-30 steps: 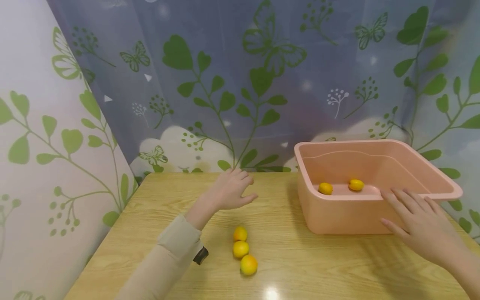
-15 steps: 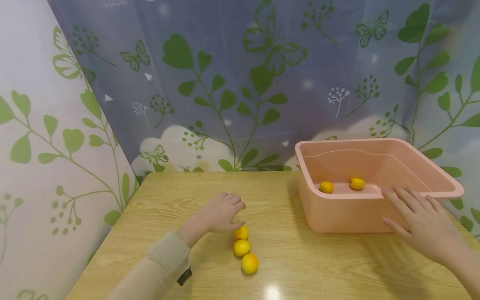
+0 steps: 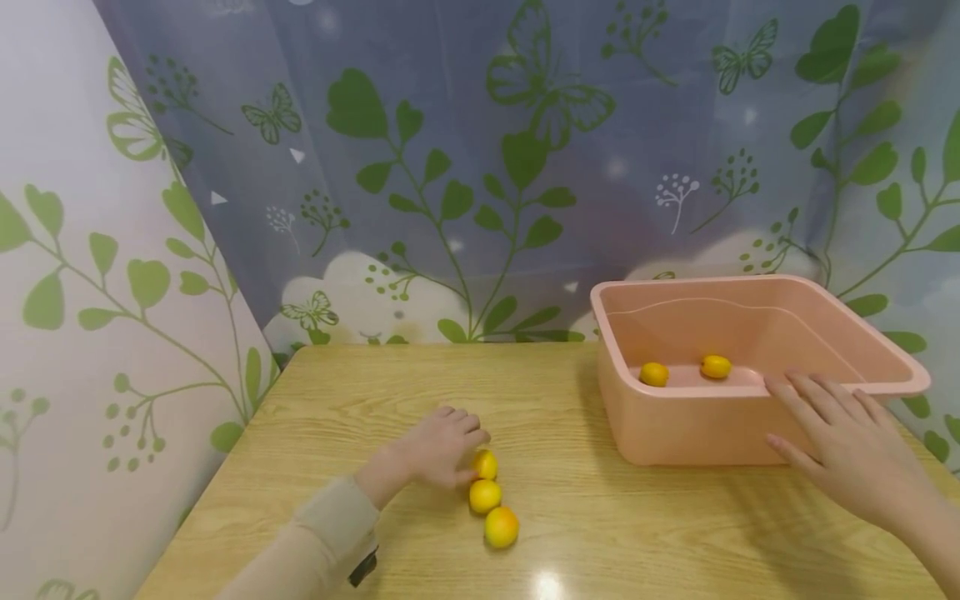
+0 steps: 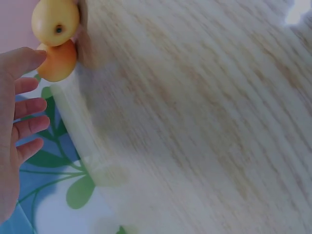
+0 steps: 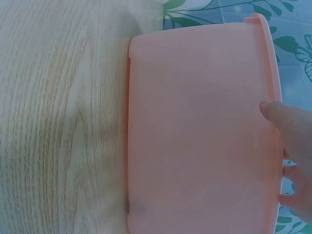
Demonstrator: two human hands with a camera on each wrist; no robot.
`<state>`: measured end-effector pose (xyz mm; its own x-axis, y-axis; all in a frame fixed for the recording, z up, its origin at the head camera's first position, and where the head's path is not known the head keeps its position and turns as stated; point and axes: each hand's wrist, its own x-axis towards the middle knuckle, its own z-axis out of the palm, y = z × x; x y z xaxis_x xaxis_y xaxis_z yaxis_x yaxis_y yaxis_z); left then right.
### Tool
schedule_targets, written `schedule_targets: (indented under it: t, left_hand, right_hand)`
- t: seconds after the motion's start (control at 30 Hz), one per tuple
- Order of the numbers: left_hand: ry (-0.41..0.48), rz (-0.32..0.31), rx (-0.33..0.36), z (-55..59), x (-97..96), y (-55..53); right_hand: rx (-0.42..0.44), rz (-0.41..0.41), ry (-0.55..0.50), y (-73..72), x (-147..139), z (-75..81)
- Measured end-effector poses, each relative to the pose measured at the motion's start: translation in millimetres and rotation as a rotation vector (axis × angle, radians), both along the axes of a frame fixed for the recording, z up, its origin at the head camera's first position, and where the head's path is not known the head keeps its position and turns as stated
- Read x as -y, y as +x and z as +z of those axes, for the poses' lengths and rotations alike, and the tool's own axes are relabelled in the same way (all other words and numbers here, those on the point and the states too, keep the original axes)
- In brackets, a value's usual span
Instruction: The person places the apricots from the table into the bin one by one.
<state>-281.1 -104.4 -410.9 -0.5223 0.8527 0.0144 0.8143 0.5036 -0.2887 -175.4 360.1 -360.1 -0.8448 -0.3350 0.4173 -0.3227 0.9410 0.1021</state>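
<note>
Three small round yellow-orange fruits stand in a line on the wooden table: a far one (image 3: 488, 464), a middle one (image 3: 485, 497) and a near one (image 3: 501, 527). My left hand (image 3: 441, 447) is at the far fruit, partly covering its left side. In the left wrist view the thumb overlaps an orange fruit (image 4: 59, 63), while the other fingers are apart and loosely bent; whether the thumb touches it is unclear. My right hand (image 3: 847, 446) lies over the near rim of a pink plastic bin (image 3: 697, 429), fingers extended over the edge and thumb outside.
Inside the bin lie two yellow fruits, a left one (image 3: 654, 374) and a right one (image 3: 716, 367). Patterned curtains (image 3: 450, 167) hang behind and beside the table (image 3: 360, 383).
My left hand has come down toward me from the back of the table to the far fruit. The right hand has stayed at the bin's rim.
</note>
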Motion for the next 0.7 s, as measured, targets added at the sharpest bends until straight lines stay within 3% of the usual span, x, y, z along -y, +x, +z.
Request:
schedule_targets:
  t: [0.7]
  left_hand:
    - [-0.011, 0.003, 0.041, -13.4, -3.5, -2.9]
  right_hand:
    - [-0.034, 0.009, 0.003, -1.0, -2, -2.4]
